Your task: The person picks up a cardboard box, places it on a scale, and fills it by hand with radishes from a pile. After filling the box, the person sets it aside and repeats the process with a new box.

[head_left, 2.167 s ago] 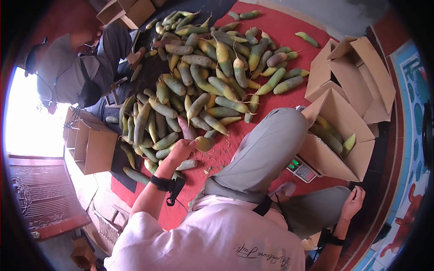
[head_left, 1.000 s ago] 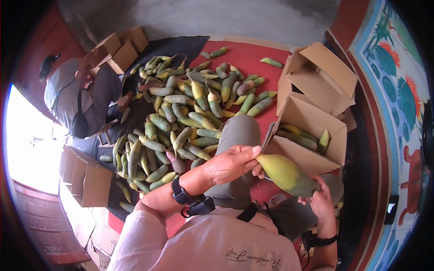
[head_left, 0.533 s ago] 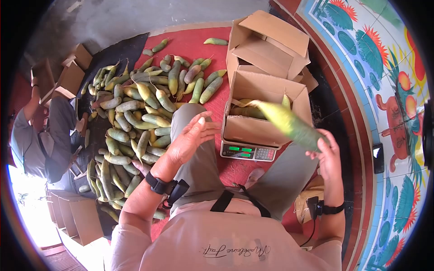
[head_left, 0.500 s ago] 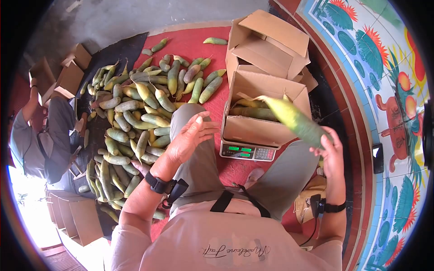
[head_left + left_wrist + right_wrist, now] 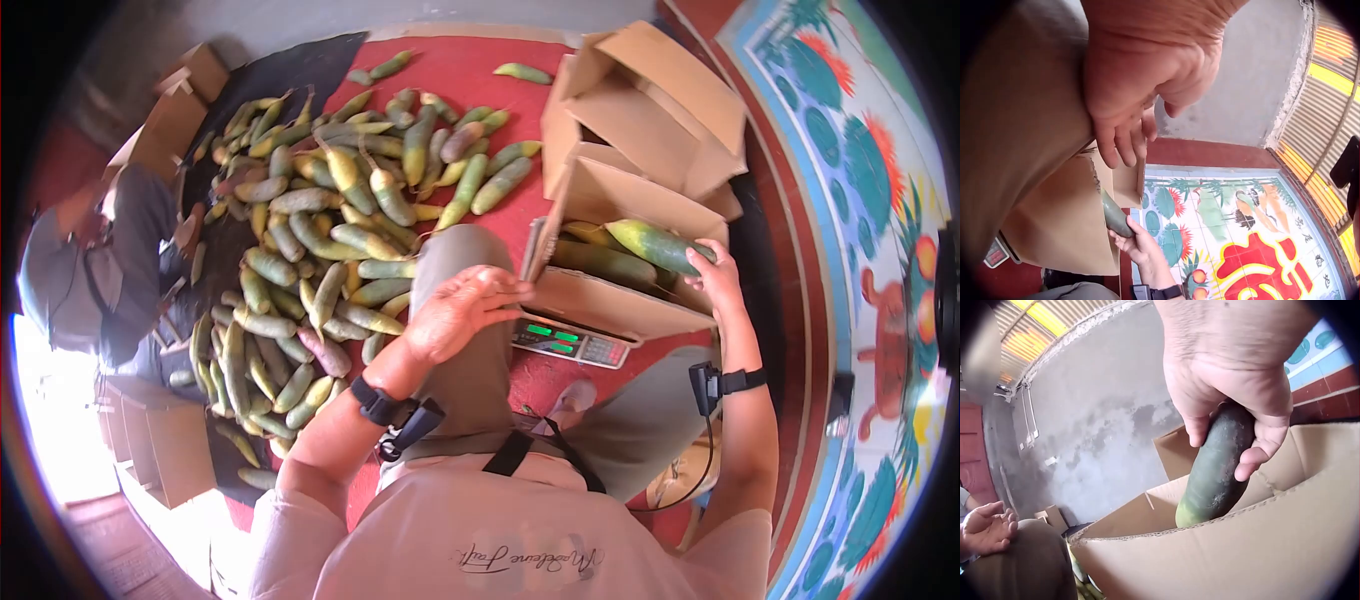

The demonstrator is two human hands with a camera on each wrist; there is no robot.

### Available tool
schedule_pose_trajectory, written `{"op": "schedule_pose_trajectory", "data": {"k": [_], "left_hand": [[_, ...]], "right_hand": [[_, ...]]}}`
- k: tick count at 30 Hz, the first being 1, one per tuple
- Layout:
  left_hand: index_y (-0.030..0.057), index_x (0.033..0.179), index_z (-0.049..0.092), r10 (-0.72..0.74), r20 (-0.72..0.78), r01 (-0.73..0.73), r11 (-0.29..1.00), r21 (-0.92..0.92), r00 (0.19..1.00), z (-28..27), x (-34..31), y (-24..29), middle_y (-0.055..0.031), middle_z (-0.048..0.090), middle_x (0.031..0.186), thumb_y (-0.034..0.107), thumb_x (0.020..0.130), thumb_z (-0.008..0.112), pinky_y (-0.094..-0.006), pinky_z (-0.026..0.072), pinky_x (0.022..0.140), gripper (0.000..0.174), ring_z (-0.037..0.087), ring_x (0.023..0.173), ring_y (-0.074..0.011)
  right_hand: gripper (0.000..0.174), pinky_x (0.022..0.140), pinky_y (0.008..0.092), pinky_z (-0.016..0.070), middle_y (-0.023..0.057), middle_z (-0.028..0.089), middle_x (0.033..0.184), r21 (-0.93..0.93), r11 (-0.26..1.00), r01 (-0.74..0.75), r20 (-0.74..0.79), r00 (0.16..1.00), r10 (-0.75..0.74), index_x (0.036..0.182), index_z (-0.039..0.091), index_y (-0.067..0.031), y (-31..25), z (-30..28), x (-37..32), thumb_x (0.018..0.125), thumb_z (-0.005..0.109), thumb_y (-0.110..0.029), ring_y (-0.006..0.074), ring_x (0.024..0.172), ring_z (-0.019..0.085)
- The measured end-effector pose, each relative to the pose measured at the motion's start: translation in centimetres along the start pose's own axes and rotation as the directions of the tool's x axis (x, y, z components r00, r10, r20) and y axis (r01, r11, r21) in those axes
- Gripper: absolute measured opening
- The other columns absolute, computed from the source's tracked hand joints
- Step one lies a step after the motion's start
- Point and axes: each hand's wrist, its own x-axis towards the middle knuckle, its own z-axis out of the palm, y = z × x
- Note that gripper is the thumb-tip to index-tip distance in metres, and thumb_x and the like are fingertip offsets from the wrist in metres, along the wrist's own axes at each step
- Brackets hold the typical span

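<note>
My right hand [image 5: 722,280] grips a green radish [image 5: 652,244] by its thick dark end. The radish lies slantwise within the mouth of an open cardboard box [image 5: 625,300], above other radishes [image 5: 600,262] inside. In the right wrist view, thumb and fingers wrap the dark end of the radish [image 5: 1215,472], whose paler end drops behind the box rim. My left hand [image 5: 465,312] holds nothing; its fingers are extended over my knee, close to the box's left side. Beneath the box is a digital scale [image 5: 570,343] with lit green displays.
A large heap of green radishes [image 5: 340,235] spreads over the red and black floor covering at left. Another open cardboard box [image 5: 650,110] stands behind the one on the scale. At far left another person [image 5: 90,270] sits beside more boxes [image 5: 165,440]. A painted tile wall [image 5: 880,200] borders the right.
The radish came from the heap in my left hand, passed to my right hand, and has moved down into the box. My left hand has let go and stays over the knee.
</note>
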Motion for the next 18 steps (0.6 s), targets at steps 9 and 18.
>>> {"op": "schedule_pose_trajectory", "data": {"k": [9, 18], "left_hand": [[0.0059, 0.106, 0.051, -0.033, -0.016, 0.033, 0.999, -0.008, 0.999, 0.2, -0.2, -0.2, -0.0118, 0.055, 0.116, 0.028, 0.097, 0.038, -0.0384, 0.0388, 0.097, 0.027, 0.049, 0.115, -0.0224], [0.0015, 0.110, 0.054, 0.074, -0.022, -0.074, 0.997, 0.004, 0.997, -0.3, -3.8, 2.3, -0.0131, 0.056, 0.113, 0.028, 0.093, 0.046, -0.0361, 0.0399, 0.095, 0.032, 0.052, 0.110, -0.0225]], "right_hand": [[0.042, 0.057, 0.0254, 0.0475, 0.0108, 0.061, 0.099, -0.108, 0.993, -0.037, 0.137, 0.989, 0.052, 0.126, 0.044, -0.0044, 4.2, 3.9, 4.9, 0.088, 0.054, -0.020, 0.0178, 0.075, 0.065], [0.029, 0.077, 0.0319, 0.0465, 0.0130, 0.059, 0.103, -0.373, 0.833, 0.409, 0.129, 0.912, -0.390, 0.114, 0.053, -0.0007, 7.0, -0.5, 1.4, 0.088, 0.051, -0.013, 0.0201, 0.088, 0.059]]}}
